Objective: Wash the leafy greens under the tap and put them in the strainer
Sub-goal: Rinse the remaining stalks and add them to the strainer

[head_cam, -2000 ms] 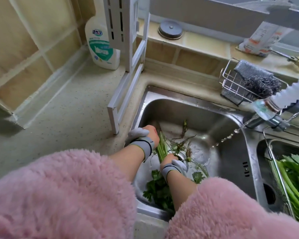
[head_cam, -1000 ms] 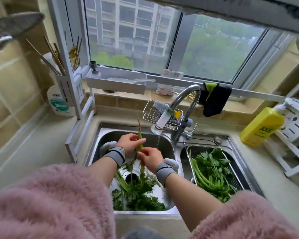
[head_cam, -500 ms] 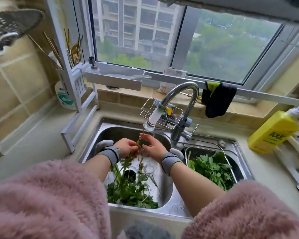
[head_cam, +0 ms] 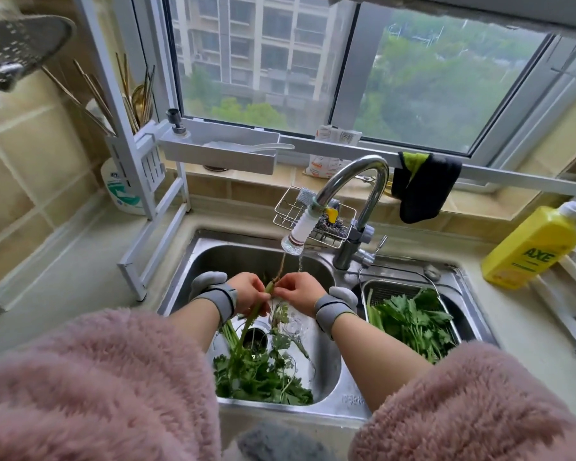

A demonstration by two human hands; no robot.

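My left hand (head_cam: 251,292) and my right hand (head_cam: 298,292) meet over the left sink basin (head_cam: 326,371) and together pinch the root end of a bunch of leafy greens (head_cam: 256,367). The stalks hang down and the leaves lie at the basin's front. The root tip points up under the tap (head_cam: 350,191), whose white nozzle (head_cam: 298,236) lets a thin stream of water fall beside my right hand. In the right basin a wire strainer (head_cam: 379,287) holds more greens (head_cam: 413,322).
A yellow detergent bottle (head_cam: 529,247) stands on the right counter. A wire sponge rack (head_cam: 290,207) hangs behind the tap. A white rack (head_cam: 153,207) with chopsticks and a white bottle (head_cam: 120,191) stand at the left. A dark cloth (head_cam: 423,191) hangs from the sill rail.
Both hands lifted the bunch from the basin floor and brought its root end up under the tap's stream. My view rose from the sink towards the window.
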